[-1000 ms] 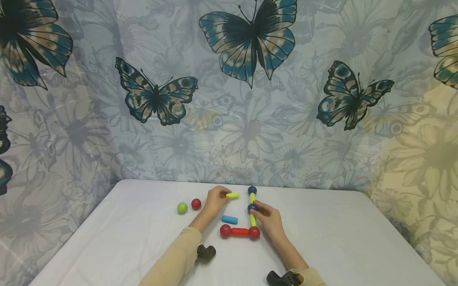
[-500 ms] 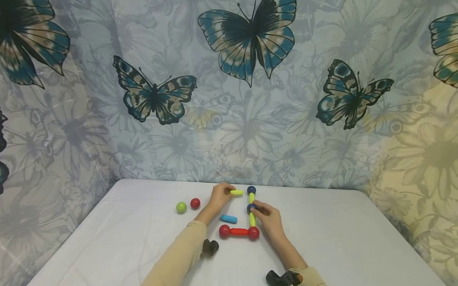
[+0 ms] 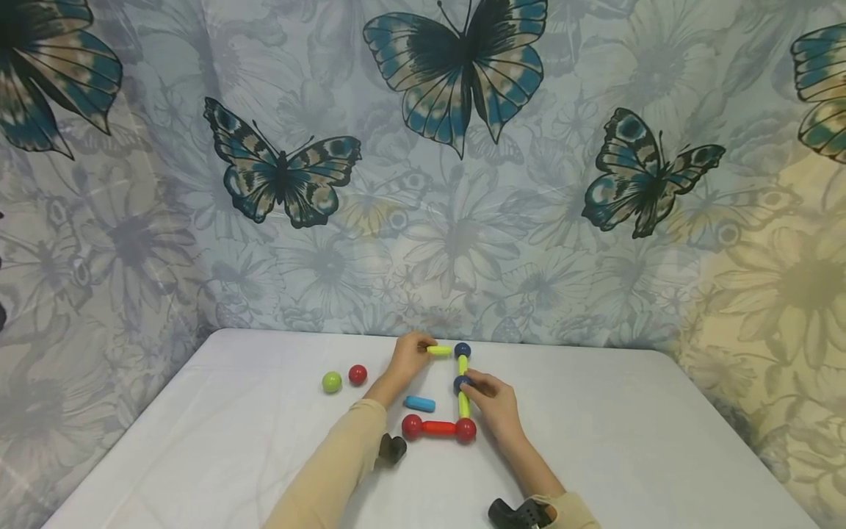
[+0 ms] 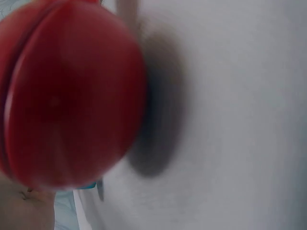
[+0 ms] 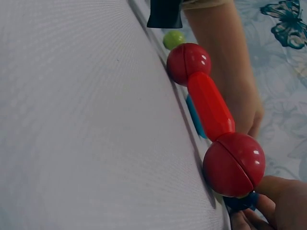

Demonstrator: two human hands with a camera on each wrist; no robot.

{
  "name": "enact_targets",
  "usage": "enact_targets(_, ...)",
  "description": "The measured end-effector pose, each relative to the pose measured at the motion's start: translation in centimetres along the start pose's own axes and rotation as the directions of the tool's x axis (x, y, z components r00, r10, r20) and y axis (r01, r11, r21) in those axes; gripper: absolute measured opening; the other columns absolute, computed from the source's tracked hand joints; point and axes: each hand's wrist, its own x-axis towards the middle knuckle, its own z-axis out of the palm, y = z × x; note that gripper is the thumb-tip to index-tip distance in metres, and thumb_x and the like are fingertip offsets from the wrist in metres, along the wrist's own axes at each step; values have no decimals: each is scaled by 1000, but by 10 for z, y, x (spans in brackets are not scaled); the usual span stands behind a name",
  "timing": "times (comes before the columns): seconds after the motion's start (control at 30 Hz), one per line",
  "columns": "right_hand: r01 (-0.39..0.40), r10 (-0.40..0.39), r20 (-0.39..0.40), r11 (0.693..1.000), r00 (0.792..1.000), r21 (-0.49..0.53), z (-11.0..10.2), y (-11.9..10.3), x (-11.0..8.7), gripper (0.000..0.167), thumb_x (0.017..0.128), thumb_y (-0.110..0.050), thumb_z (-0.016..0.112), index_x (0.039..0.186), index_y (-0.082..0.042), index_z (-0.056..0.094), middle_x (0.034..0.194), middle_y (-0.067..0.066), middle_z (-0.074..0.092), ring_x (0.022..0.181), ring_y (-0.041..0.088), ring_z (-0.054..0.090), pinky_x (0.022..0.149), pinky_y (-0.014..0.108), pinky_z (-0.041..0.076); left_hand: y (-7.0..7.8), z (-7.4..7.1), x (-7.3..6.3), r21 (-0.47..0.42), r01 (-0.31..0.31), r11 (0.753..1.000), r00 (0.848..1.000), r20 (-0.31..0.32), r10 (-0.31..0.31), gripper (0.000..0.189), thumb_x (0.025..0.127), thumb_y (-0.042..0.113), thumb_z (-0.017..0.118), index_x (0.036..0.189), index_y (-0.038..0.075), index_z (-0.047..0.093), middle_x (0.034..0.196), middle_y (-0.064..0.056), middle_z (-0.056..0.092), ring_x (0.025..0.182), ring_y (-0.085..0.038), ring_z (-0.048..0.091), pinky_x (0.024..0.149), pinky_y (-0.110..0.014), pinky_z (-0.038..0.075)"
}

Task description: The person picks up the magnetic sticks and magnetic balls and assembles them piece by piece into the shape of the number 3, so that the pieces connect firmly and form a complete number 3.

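My left hand point(image 3: 408, 356) pinches a yellow-green rod point(image 3: 439, 350) by one end. The rod's other end points at the far blue ball point(image 3: 463, 350); I cannot tell whether they touch. With thumb and fingers my right hand point(image 3: 499, 408) holds the middle blue ball point(image 3: 459, 383). Yellow-green rods point(image 3: 464, 406) join both blue balls to the near right red ball point(image 3: 465, 430) in a line. From there a red rod point(image 3: 439, 428) runs left to another red ball point(image 3: 412, 426). A red ball point(image 4: 72, 96) fills much of the left wrist view.
A light blue rod point(image 3: 419, 403) lies inside the angle of the built shape. Further left sit a loose red ball point(image 3: 358, 375) and a green ball point(image 3: 332, 382). The white-covered table point(image 3: 615, 426) ends at a butterfly-patterned cloth point(image 3: 463, 242).
My left hand has moved right and away from me, bringing the yellow-green rod up close to the far blue ball. The right hand keeps its hold on the middle blue ball.
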Motion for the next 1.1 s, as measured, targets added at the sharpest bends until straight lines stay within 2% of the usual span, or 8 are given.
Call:
enact_targets(0.27, -2, 2, -8, 1000, 1000, -9, 1, 1, 2, 30, 88, -11, 70, 118, -5, 69, 131, 13, 64, 126, 32, 58, 103, 40, 48, 5, 2, 5, 20, 1, 1000, 1000, 19, -2, 23, 80, -12, 68, 102, -3, 71, 107, -18, 69, 104, -31, 67, 91, -34, 57)
enact_targets(0.47, -3, 3, -10, 1000, 1000, -12, 0, 0, 1, 30, 88, -11, 70, 117, -4, 69, 130, 13, 65, 125, 32, 58, 103, 41, 49, 5, 5, 6, 46, 1, 999, 1000, 6, -2, 23, 81, -12, 67, 101, -3, 72, 106, -17, 69, 103, -30, 67, 90, -33, 57)
enact_targets(0.87, 3, -3, 1, 1000, 1000, -3, 1, 0, 0, 31, 88, -10, 70, 118, -3, 68, 131, 14, 64, 127, 32, 57, 104, 41, 48, 5, 5, 6, 31, 17, 999, 1000, 14, -17, 26, 82, -13, 63, 106, -4, 70, 109, -18, 68, 109, -32, 65, 95, -37, 55)
enact_targets(1.1, 4, -4, 1, 1000, 1000, -12, 0, 1, 0, 31, 89, -11, 70, 118, -4, 68, 131, 14, 64, 127, 32, 57, 104, 40, 48, 2, 3, 2, 13, -54, 998, 999, 8, 54, 27, 80, -14, 63, 106, -6, 69, 107, -19, 69, 107, -34, 65, 94, -39, 55)
